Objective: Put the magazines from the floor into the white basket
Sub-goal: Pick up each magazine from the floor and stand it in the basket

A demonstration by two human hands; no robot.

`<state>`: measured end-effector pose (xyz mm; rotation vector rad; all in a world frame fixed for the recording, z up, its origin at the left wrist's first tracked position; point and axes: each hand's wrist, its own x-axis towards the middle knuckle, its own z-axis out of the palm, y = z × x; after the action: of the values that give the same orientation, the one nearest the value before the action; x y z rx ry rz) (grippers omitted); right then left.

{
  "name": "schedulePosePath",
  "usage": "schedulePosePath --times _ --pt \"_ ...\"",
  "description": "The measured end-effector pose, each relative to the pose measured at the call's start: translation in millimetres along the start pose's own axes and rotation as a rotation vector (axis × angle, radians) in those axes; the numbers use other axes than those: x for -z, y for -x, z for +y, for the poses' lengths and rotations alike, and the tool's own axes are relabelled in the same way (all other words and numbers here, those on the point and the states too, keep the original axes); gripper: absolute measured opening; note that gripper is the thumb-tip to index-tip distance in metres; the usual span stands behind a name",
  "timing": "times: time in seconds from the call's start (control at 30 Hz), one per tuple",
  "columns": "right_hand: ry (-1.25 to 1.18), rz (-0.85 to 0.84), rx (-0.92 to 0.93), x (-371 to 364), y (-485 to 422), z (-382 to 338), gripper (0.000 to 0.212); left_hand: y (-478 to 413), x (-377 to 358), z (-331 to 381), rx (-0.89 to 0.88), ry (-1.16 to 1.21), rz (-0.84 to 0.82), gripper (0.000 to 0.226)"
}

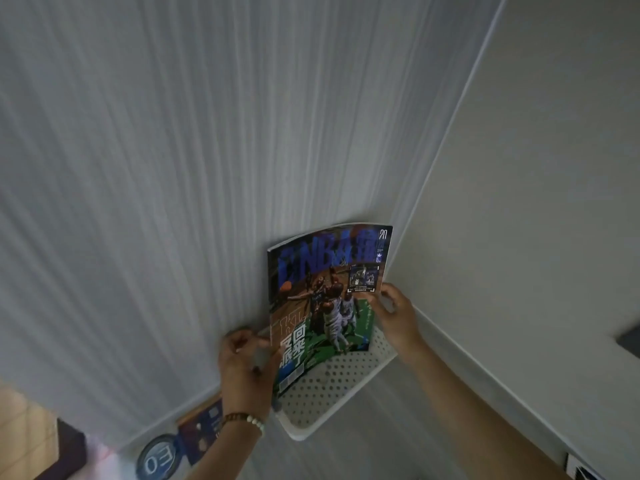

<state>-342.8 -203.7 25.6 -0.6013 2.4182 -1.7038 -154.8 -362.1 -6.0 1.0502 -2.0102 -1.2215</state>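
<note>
Both hands hold one magazine [325, 306] upright, lower end inside white basket [332, 393]: left hand [244, 368] fingers pinch its left edge, right hand [398, 315] grips right edge. Not released; another magazine [202, 427] lies on floor.

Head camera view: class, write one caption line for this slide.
Both hands, left and right, lower an upright basketball magazine into the white perforated basket in a wall corner.

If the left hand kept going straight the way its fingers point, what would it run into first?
The left hand points up and slightly right, its fingers already at the lower left edge of the magazine, so it would meet that first. Past it is probably the striped wall, though depth is unclear.
</note>
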Motion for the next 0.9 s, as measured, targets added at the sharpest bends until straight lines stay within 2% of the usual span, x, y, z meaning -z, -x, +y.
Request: schedulePosePath --times 0.07,0.17,0.23,0.33,0.43,0.57,0.63,0.73,0.9 --pt "0.005 -0.005 0.006 -5.8 -6.3 5.2 0.020 0.4 -4.7 -7.1 0.048 0.004 0.051 0.037" --pt "0.031 -0.045 0.012 -13.3 -15.7 8.9 0.014 1.4 -7.8 -9.8 0.062 0.041 0.102 0.019" --pt "0.018 -0.051 0.018 -17.4 -16.7 10.5 0.011 2.2 -5.7 -11.0 0.067 0.063 0.100 0.021" --pt "-0.040 -0.061 -0.002 -19.4 -13.2 9.8 0.022 4.5 0.9 -9.0 0.066 0.110 0.107 0.030" --pt "-0.041 -0.073 -0.056 -13.9 -4.3 8.5 0.045 13.3 8.5 -0.5 0.028 0.128 0.110 0.040" --pt "-0.068 -0.039 -0.107 8.0 19.5 2.6 0.052 35.7 14.0 19.8 -0.065 0.138 0.086 0.048" --pt "-0.079 -0.006 -0.111 23.7 39.6 -2.8 0.055 52.0 13.8 33.0 -0.168 0.154 0.031 0.049" --pt "-0.125 0.054 -0.130 51.8 77.8 -6.4 0.053 81.0 7.0 51.1 -0.268 0.163 -0.136 0.045" --pt "-0.137 0.113 -0.255 99.8 165.9 10.1 0.053 139.5 -15.6 56.9 -0.274 0.123 -0.566 0.040"
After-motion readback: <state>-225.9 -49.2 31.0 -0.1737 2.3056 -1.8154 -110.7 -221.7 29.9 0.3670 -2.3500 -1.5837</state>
